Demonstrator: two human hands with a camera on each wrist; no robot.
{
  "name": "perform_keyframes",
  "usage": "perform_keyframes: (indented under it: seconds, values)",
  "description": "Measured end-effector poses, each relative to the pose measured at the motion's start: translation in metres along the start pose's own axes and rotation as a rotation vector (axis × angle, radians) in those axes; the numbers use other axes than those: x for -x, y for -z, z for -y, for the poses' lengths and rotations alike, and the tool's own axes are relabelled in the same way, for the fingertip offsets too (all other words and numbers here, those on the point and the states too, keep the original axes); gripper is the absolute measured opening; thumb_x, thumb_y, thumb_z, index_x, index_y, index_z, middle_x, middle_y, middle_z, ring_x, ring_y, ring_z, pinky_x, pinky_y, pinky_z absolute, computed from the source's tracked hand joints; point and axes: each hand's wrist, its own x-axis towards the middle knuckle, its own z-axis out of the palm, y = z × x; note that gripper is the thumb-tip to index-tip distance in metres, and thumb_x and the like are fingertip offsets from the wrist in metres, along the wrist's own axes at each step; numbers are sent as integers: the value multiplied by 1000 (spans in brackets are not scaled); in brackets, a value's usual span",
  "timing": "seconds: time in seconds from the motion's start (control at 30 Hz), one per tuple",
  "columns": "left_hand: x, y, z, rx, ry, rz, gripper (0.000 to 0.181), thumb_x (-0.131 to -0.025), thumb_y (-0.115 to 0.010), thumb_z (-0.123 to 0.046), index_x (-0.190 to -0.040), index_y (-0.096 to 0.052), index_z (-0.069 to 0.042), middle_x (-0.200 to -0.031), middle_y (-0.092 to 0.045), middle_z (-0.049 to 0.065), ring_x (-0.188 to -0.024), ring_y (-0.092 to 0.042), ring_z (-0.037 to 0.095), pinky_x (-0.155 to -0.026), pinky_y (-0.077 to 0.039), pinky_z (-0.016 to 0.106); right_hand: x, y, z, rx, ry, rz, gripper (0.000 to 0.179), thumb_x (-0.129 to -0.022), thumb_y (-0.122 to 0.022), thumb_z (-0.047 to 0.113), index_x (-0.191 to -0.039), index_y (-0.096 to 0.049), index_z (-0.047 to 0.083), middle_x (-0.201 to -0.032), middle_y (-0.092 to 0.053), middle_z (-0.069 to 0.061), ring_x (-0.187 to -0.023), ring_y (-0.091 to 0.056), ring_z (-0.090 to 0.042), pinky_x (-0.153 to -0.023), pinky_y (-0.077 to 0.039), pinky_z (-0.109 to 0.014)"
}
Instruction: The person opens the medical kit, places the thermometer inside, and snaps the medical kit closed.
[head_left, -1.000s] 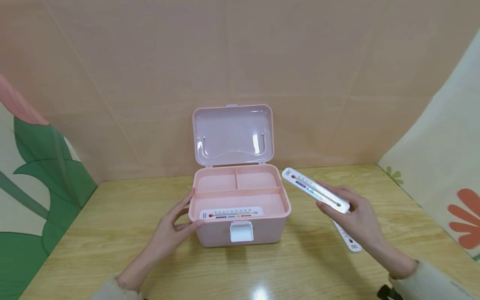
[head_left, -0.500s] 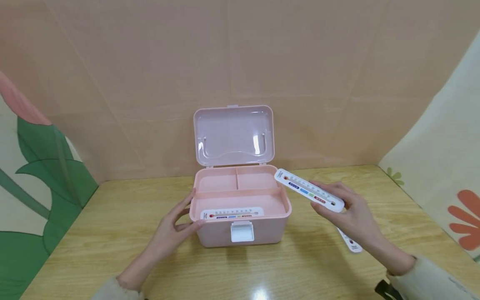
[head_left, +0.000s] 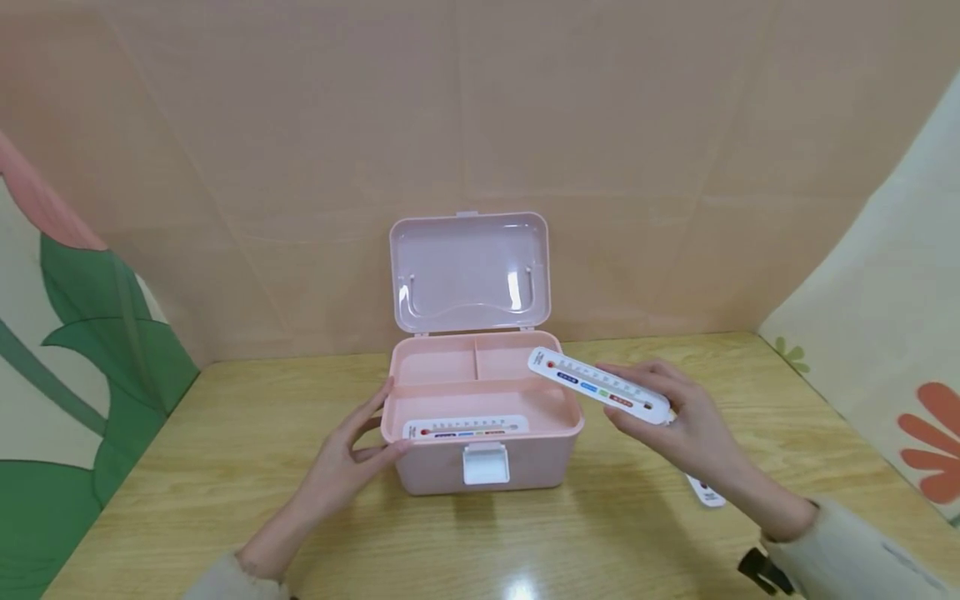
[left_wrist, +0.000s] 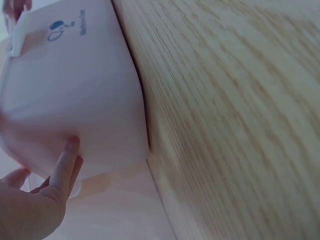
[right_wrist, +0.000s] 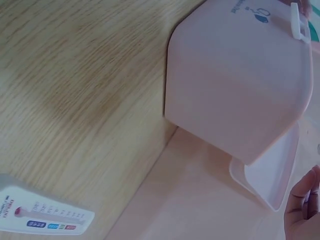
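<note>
At three o'clock from the pink box (head_left: 528, 467), the right hand (head_left: 682, 421) pinches a white thermometer (head_left: 597, 385); at eight, the left hand (head_left: 339, 467) touches the box with straight fingers. A second thermometer (head_left: 465, 426) lies inside.

Observed: the left hand (left_wrist: 35, 207) sets one extended fingertip (left_wrist: 72, 144) against the side wall of a pink box (left_wrist: 90, 95). The box stands on a wood-grain table (left_wrist: 230, 110). I note dark printing (left_wrist: 59, 30), its lettering too blurred to read, on the front near a white latch (left_wrist: 19, 32). Behind the hand, a pale sheet (left_wrist: 125, 212) meets the table.
</note>
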Motion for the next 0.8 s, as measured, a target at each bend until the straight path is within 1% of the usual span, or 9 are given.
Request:
perform_keyframes:
  seconds: [0.13, 0.3, 0.43, 0.6, 0.8]
  values:
    - [0, 0, 0, -2, -3, -2, 80, -84, -74, -17, -150, -31, -30, -158, -23, 9, -132, -41, 42, -90, -56, 28, -3, -3, 2, -12, 11, 31, 44, -77, -78, 6, -119, -69, 15, -97, -60, 6, -72, -49, -8, -49, -44, -22]
    - [0, 0, 1, 1, -24, -2, 79, -84, -74, -16, -150, -32, -31, -158, -24, 8, -132, -41, 42, -90, -56, 28, -6, -8, 2, -33, 28, 75, 42, -78, -78, 7, -119, -69, 14, -96, -60, 5, -75, -50, -8, -53, -46, -21]
    - [0, -1, 1, 7, -24, -3, 79, -84, -74, -17, -149, -33, -31, -158, -24, 8, -132, -41, 42, -90, -56, 28, -9, -11, 3, -19, 57, 102, 41, -77, -79, 8, -116, -70, 15, -97, -63, 5, -80, -51, -6, -58, -46, -20]
    - [0, -1, 1, 6, -7, -6, 79, -84, -74, -17, -149, -32, -33, -158, -24, 8, -133, -40, 42, -89, -56, 28, -14, -15, 7, 22, 69, 132, 36, -77, -79, 12, -112, -71, 18, -99, -64, 7, -85, -53, -5, -66, -45, -19]
    - [0, -1, 2, 9, -16, -5, 78, -84, -74, -17, -149, -33, -32, -157, -25, 7, -132, -41, 42, -89, -56, 28, -21, -21, 11, 24, 78, 172, 32, -79, -78, 16, -111, -71, 17, -98, -64, 6, -83, -54, -6, -67, -46, -20]
